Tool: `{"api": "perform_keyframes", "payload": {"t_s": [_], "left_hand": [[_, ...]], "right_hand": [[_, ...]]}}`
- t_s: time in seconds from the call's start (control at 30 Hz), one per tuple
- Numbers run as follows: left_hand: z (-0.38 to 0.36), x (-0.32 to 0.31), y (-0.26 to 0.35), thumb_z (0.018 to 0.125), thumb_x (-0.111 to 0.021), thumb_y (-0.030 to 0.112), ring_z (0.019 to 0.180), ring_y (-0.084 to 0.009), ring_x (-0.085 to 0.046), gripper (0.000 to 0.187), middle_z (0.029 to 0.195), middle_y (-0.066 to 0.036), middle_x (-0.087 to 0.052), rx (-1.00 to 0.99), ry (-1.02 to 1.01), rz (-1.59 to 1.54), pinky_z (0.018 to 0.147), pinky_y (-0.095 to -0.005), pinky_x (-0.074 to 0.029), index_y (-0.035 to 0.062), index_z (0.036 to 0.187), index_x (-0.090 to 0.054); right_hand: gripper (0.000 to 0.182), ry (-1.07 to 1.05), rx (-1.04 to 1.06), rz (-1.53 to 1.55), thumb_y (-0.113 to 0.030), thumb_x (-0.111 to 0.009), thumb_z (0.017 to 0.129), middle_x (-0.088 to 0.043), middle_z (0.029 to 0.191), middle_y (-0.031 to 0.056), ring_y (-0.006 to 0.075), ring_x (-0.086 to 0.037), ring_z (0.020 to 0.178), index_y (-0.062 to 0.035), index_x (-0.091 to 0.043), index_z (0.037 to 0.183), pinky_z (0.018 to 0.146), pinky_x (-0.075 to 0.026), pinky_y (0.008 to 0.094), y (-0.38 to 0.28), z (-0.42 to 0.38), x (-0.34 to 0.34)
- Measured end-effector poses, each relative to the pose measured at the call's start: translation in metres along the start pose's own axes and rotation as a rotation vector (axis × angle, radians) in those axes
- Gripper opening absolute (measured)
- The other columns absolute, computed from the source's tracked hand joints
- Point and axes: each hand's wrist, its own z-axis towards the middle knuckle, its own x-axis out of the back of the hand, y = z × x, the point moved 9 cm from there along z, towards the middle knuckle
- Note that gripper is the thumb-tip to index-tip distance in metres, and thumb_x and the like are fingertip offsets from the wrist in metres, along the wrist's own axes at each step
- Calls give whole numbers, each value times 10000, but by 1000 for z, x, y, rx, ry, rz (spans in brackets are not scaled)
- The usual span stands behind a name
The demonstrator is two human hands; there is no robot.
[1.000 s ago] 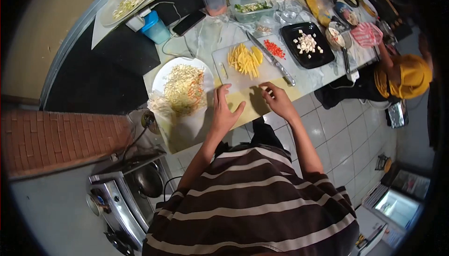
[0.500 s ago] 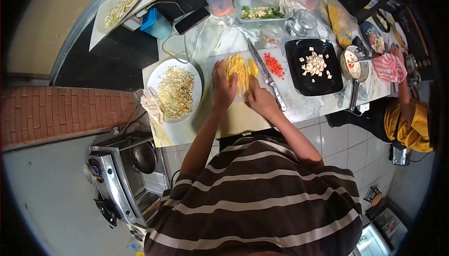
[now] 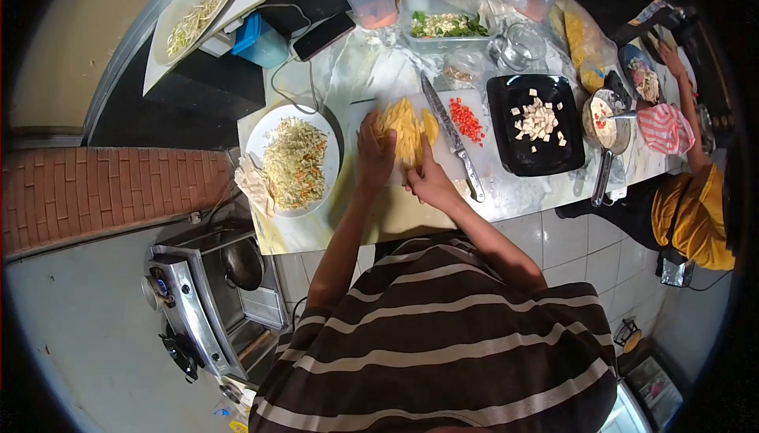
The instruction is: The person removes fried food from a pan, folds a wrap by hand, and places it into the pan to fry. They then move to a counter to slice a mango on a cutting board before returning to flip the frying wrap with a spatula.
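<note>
On the white cutting board [image 3: 492,152] is a bundle of thin yellow strips [image 3: 403,124], cut from a vegetable or fruit I cannot identify. My left hand [image 3: 375,152] closes around the left side of the bundle. From the lower right, my right hand [image 3: 431,180] grips its near end, fingers curled in. A yellow slice [image 3: 430,126] lies by the strips. The knife [image 3: 452,134], with a silver handle, rests on the board right of my hands, touched by neither. Chopped red chili [image 3: 466,121] forms a pile beyond the blade.
Left of the board stands a white plate [image 3: 254,144] of shredded vegetables. A black square dish [image 3: 538,166] of white cubes and a handled pan [image 3: 607,144] stand to the right. A person in a yellow shirt [image 3: 688,215] works at the far right.
My hands have drawn closer together around the strips, bunching them tighter. The right hand has shifted slightly left and nearer to me. The other person's hand has moved farther back.
</note>
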Motion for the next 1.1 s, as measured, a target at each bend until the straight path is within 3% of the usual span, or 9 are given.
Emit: {"api": "perform_keyframes", "payload": {"t_s": [0.13,0.23,0.77,0.87,0.93,0.97,1.03,1.07,1.1], "left_hand": [[4,2,7,949,-566,293,1204,-416,-437,563,1293,-260,-461,-35,-15,25,1031,-471,-352,-34,1361,-365],[5,1,12,945,-577,304,1178,-410,-462,566,1272,-261,-477,-19,-16,14,1013,-467,-371,-45,1343,-378],[12,3,14,930,-575,366,1151,-423,-467,558,1254,-248,-497,-27,6,125,997,-485,-374,-14,1313,-430],[10,8,28,916,-593,362,1163,-432,-450,576,1271,-245,-477,-77,23,205,999,-505,-363,-10,1321,-422],[7,11,40,903,-611,343,1168,-433,-446,578,1273,-241,-472,-107,24,213,1005,-513,-353,-8,1320,-419],[5,11,47,889,-629,324,1172,-433,-442,582,1275,-237,-466,-132,30,229,1011,-521,-344,-6,1319,-415],[-1,10,59,872,-644,295,1175,-429,-441,583,1272,-232,-467,-170,20,227,1017,-522,-335,-3,1316,-412],[-6,8,65,856,-659,266,1178,-424,-440,586,1269,-226,-468,-209,15,231,1023,-522,-326,-1,1313,-409],[-10,6,66,856,-659,266,1178,-424,-440,586,1269,-226,-468,-207,13,228,1023,-522,-326,-1,1313,-409]], "right_hand": [[820,-27,0,121,-83,-461,913,-623,705,95,143,-513,462,-50,96,1514,420,-438,278,3,3,7],[848,119,19,63,-143,-489,917,-619,672,92,162,-531,443,-6,114,1497,425,-462,291,9,7,25],[807,-13,53,65,-157,-505,930,-606,643,94,150,-511,415,-11,30,1516,407,-441,290,-6,8,7],[749,-23,9,-13,-145,-491,932,-616,641,123,225,-558,462,10,-43,1513,475,-483,336,-9,3,11],[526,187,162,-204,-76,-516,890,-633,716,175,324,-621,622,22,-400,1393,626,-521,402,-23,0,35],[526,193,157,-205,-76,-516,890,-633,716,175,324,-621,622,22,-400,1393,626,-521,402,-19,1,46],[276,599,592,-501,-8,-553,813,-626,860,212,384,-615,840,6,-625,1079,795,-496,447,-51,-21,98],[159,696,502,-655,-20,-579,804,-605,977,192,371,-567,950,-7,-666,937,840,-467,443,-67,-30,120],[171,757,441,-826,-28,-601,799,-563,990,169,360,-539,956,-23,-675,954,843,-462,437,-68,-29,142]]}}
